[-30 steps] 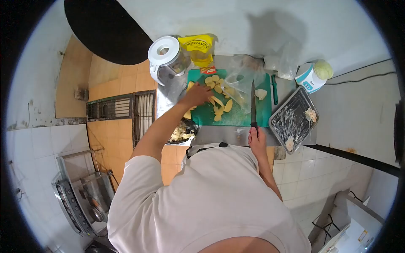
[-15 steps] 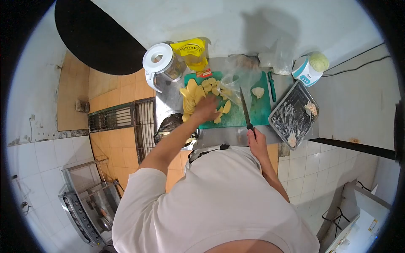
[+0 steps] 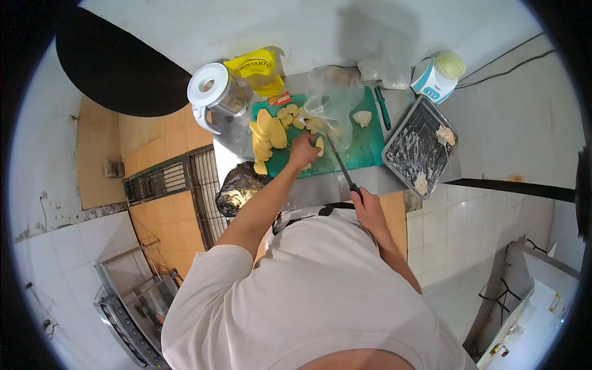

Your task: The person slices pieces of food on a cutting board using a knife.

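My right hand (image 3: 370, 209) is wrapped round the black handle of a long knife (image 3: 341, 163), its blade slanting away to the left over the green cutting board (image 3: 365, 148). On the board's left half, my left hand (image 3: 302, 152) is closed, fingertips against an upright pale-yellow potato slice (image 3: 320, 147); the fingers partly hide the contact. Left of that hand lies a row of larger potato slices (image 3: 261, 145), with smaller round slices (image 3: 287, 115) behind. A clear plastic bag (image 3: 338, 102) rests on the board beyond the knife. A white lump (image 3: 362, 118) sits at the board's right.
A lidded pitcher (image 3: 208, 86) and yellow oil pouch (image 3: 256, 68) stand behind left. A black plastic bag (image 3: 237, 185) is at the front left corner. At right are a smeared metal tray (image 3: 414, 148), a green-handled tool (image 3: 383, 110) and a kitchen scale (image 3: 431, 85) bearing a pale green round item.
My left hand has moved right, from the large slices to the single slice near the knife. The knife blade has tipped further left and lower. The whole view has shifted slightly.
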Action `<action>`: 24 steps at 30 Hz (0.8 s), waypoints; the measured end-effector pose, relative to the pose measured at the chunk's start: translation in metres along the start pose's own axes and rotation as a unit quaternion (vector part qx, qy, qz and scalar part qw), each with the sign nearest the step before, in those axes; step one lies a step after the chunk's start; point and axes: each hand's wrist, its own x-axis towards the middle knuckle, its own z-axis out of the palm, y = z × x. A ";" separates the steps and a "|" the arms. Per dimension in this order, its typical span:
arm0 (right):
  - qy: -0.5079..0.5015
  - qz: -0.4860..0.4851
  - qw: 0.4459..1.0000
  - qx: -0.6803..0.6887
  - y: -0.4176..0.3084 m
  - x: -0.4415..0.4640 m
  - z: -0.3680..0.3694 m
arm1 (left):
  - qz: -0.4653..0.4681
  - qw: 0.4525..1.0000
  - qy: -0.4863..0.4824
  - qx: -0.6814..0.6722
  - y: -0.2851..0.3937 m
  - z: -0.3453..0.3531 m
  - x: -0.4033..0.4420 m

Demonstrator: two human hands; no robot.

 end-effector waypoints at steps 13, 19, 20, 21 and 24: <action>0.023 0.023 0.991 -0.128 0.034 0.037 0.058 | 0.261 0.953 0.001 0.150 -0.001 -0.015 -0.033; 0.007 -0.003 0.994 -0.105 0.007 0.028 0.055 | 0.234 0.964 0.027 0.121 -0.003 -0.006 -0.032; -0.009 -0.006 0.994 -0.112 0.002 0.027 0.052 | 0.225 0.969 0.040 0.097 -0.005 -0.001 -0.032; -0.023 -0.010 0.993 -0.119 0.000 0.027 0.051 | 0.216 0.972 0.053 0.074 -0.008 0.005 -0.030; -0.018 -0.057 0.984 -0.165 0.016 0.030 0.060 | 0.230 0.969 0.085 0.014 -0.020 0.016 -0.026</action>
